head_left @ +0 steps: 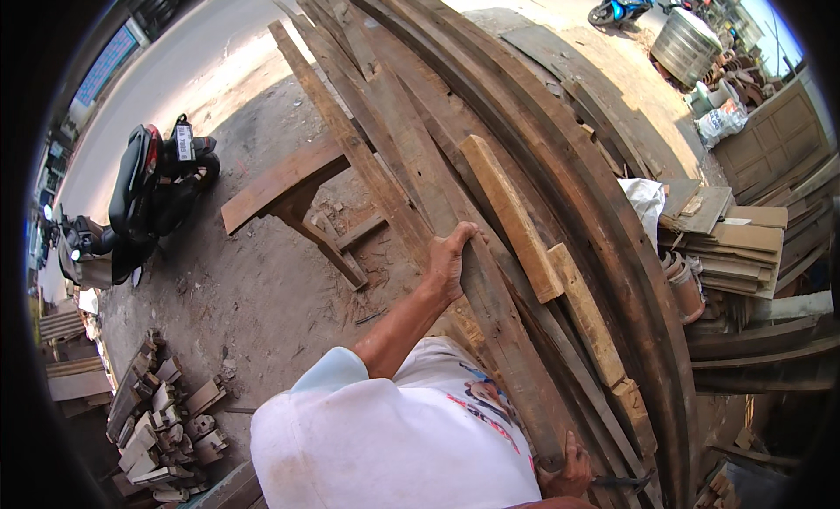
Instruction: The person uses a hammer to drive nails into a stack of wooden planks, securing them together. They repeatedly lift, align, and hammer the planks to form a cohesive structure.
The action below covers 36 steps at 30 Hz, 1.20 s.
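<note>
My left hand (pixel 455 251) is closed around the edge of a long, worn wooden plank (pixel 503 334), its thumb lying on top. The plank runs from near my body away toward the road, on a stack of other long boards. Close to my body, my right hand (pixel 569 470) is at the same plank's near end, fingers curled. A dark, slightly curved tool (pixel 623 481) sticks out to the right of that hand; its kind cannot be made out. Beside the plank lie a short, lighter wood block (pixel 512 220) and a longer rough strip (pixel 604 343).
A wooden trestle (pixel 284 185) supports the boards on the left. Behind it a black motorcycle (pixel 162 181) is parked. Wood offcuts (pixel 166 430) are heaped at lower left. On the right are stacked panels (pixel 731 238), a wooden door (pixel 779 137) and a metal drum (pixel 685 47).
</note>
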Each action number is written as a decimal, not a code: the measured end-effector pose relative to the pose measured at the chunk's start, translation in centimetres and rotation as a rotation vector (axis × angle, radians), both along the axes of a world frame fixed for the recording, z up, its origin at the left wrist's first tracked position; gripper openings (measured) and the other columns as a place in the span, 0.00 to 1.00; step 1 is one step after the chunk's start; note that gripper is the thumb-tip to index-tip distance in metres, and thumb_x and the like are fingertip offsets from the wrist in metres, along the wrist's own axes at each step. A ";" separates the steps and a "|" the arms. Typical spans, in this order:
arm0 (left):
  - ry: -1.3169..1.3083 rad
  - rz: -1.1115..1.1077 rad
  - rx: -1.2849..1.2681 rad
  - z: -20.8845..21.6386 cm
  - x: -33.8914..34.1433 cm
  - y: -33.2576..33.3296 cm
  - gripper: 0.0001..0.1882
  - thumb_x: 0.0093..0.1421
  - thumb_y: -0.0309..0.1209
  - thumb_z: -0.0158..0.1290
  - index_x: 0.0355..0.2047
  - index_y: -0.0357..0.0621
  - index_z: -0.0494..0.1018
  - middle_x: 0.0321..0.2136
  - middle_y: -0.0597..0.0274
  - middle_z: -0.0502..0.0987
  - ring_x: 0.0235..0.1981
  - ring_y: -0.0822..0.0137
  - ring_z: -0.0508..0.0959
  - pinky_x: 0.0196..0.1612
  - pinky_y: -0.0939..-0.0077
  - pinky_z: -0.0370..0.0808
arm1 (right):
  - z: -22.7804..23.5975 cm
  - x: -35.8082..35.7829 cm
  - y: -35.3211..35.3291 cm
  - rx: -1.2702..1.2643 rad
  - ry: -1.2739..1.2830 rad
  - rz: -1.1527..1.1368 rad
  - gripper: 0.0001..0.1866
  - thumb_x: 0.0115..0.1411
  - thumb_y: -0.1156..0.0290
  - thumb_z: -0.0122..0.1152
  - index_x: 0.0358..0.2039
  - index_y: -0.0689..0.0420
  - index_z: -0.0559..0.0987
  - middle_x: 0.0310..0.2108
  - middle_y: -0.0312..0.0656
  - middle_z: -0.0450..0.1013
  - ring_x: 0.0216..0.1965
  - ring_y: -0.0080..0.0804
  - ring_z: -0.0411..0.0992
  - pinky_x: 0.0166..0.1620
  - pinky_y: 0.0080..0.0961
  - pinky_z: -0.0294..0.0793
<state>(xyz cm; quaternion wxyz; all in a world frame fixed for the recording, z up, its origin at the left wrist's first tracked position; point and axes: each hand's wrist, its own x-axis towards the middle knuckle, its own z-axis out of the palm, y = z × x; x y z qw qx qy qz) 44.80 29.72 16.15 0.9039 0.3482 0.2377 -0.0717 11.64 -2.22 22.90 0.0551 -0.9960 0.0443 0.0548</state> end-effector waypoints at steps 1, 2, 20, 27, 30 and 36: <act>0.003 -0.014 -0.015 -0.2 -0.9 -0.1 0.14 0.59 0.36 0.60 0.39 0.39 0.78 0.34 0.56 0.82 0.35 0.64 0.81 0.40 0.67 0.82 | -0.9 -1.4 0.0 0.025 -0.005 -0.011 0.49 0.35 0.62 0.80 0.62 0.57 0.74 0.41 0.54 0.76 0.42 0.57 0.78 0.47 0.49 0.78; 0.004 0.001 -0.004 -0.2 -2.0 0.2 0.13 0.58 0.35 0.61 0.39 0.38 0.78 0.35 0.55 0.82 0.35 0.65 0.81 0.40 0.67 0.81 | -1.4 -2.3 0.3 0.031 0.002 -0.009 0.49 0.35 0.65 0.80 0.63 0.58 0.74 0.41 0.55 0.77 0.41 0.57 0.78 0.47 0.48 0.78; -0.007 0.012 0.309 -7.0 -16.4 8.5 0.18 0.59 0.39 0.61 0.44 0.44 0.72 0.36 0.53 0.78 0.41 0.57 0.80 0.49 0.57 0.80 | -10.4 -14.0 3.1 0.327 0.169 -0.072 0.50 0.41 0.61 0.83 0.66 0.50 0.69 0.54 0.56 0.75 0.52 0.54 0.77 0.55 0.47 0.75; 0.159 -0.077 0.436 -20.2 -20.1 12.2 0.21 0.61 0.45 0.61 0.47 0.47 0.71 0.43 0.55 0.76 0.46 0.54 0.79 0.54 0.51 0.77 | -14.3 -14.8 2.1 0.388 0.380 -0.174 0.31 0.49 0.57 0.78 0.51 0.56 0.78 0.49 0.54 0.78 0.51 0.54 0.77 0.52 0.47 0.76; 0.248 -0.157 0.542 -22.8 -22.6 13.5 0.31 0.62 0.56 0.59 0.55 0.45 0.70 0.50 0.53 0.76 0.50 0.53 0.78 0.56 0.52 0.76 | -11.5 -12.6 1.9 0.525 0.419 -0.203 0.26 0.54 0.55 0.75 0.46 0.57 0.80 0.46 0.52 0.79 0.48 0.56 0.78 0.50 0.48 0.77; 0.318 -0.703 0.858 -16.9 -23.0 14.3 0.53 0.58 0.72 0.54 0.62 0.33 0.69 0.48 0.42 0.80 0.50 0.52 0.82 0.54 0.57 0.79 | -8.5 -4.7 -7.0 0.416 -0.134 -0.337 0.27 0.61 0.54 0.71 0.54 0.58 0.78 0.49 0.52 0.79 0.51 0.53 0.78 0.54 0.47 0.78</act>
